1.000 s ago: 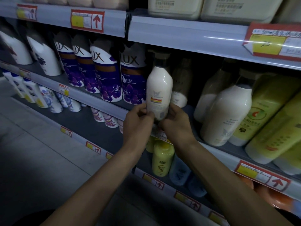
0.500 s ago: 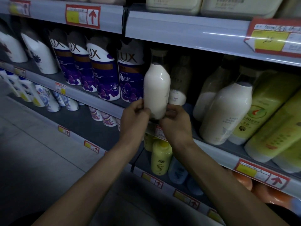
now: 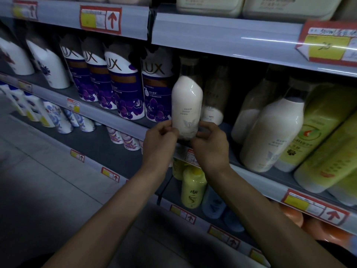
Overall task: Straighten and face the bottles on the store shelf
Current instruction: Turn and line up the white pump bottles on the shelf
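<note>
A cream white bottle with a dark cap stands at the front of the middle shelf, between the purple LUX bottles and a larger white bottle. My left hand pinches its base from the left. On the base's right side my right hand grips it. The face now showing has faint grey text and a pale winged emblem. A second similar bottle stands behind it in shadow.
Yellow-green bottles lean at the right of the same shelf. White bottles fill the far left. Price tags with red arrows line the shelf edges. The shelf below holds a yellow bottle, blue bottles and small floral ones. Grey floor lies at lower left.
The white bottle has been turned between both hands: the face with the coloured sticker went out of sight, then a plain side, now the face with grey text and emblem shows.
</note>
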{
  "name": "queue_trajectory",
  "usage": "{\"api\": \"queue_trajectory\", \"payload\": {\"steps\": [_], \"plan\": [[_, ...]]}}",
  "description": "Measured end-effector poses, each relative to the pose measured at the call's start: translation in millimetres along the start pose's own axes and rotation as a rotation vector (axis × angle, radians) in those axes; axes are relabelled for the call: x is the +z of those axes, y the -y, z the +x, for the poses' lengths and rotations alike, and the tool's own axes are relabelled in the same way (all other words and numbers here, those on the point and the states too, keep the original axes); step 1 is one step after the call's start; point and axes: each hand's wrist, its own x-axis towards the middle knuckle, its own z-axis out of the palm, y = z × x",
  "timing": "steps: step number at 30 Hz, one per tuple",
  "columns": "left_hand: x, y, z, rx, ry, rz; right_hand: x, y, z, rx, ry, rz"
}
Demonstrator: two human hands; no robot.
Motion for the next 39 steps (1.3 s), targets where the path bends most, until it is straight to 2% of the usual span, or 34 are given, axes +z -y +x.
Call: {"api": "queue_trajectory", "payload": {"steps": [3,9,17,27,33,36,39], "plan": [[-2,-6,6,0.01,0.053,0.027,0,2,-4,0.017,0.041,0.006],[-6,-10,11,-0.006,0.007,-0.016,4,4,0,-0.032,0.013,0.051],[-2,-2,14,0.112,0.093,0.014,12,-1,7,-0.031,0.026,0.15],[-1,0,24,0.166,0.13,-0.008,14,-6,15,-0.006,0.052,0.198],[-3,-3,20,0.147,0.11,-0.036,9,-6,12,-0.036,0.08,0.132],[-5,-1,11,0.135,0.066,-0.028,-10,-2,-2,-0.135,0.067,-0.021],[-3,0,-5,0.161,0.107,-0.022,-43,1,-25,-0.23,0.053,-0.11]]}}
